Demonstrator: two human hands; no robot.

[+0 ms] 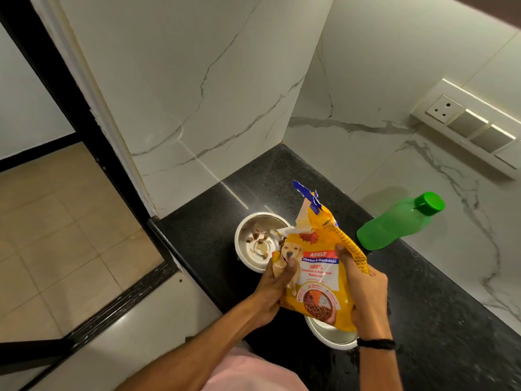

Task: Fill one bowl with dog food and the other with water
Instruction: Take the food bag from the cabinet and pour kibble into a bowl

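A yellow dog food bag (318,266) is tipped with its torn mouth over the far steel bowl (244,238), which holds several brown kibbles. My left hand (275,292) grips the bag's left edge and my right hand (363,292) grips its right side. A second steel bowl (332,338) sits nearer to me, mostly hidden under the bag; I cannot see its contents. A green water bottle (394,221) with a green cap stands shut to the right of the bag, against the wall.
Both bowls rest on a black granite counter (423,320) in a corner of white marble walls. A switch panel (476,128) is on the right wall. The counter's left edge drops to a tiled floor (56,235).
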